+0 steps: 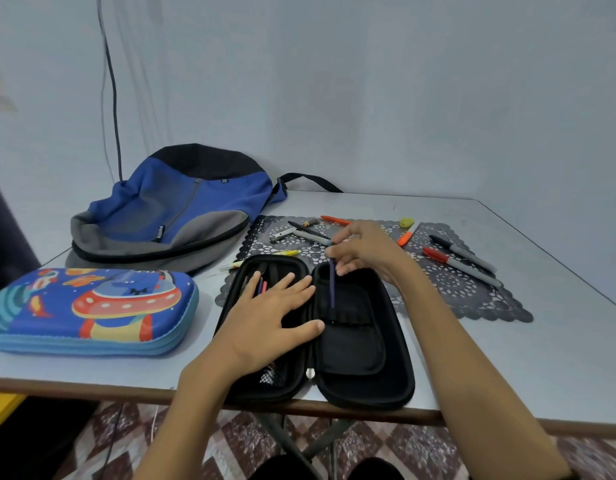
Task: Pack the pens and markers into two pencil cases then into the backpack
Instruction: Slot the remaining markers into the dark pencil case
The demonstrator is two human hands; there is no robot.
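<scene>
Fingers [344,235] of the right hand [367,251] pinch a purple pen [332,289] over the open black pencil case [369,386]; the left hand [275,313], fingers spread, presses its left half.

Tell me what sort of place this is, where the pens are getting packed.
Probably a room at home, perhaps a study corner: a table pushed against a bare painted wall, a patterned tile floor below, and a lace-style mat beside a school backpack on it.
</scene>
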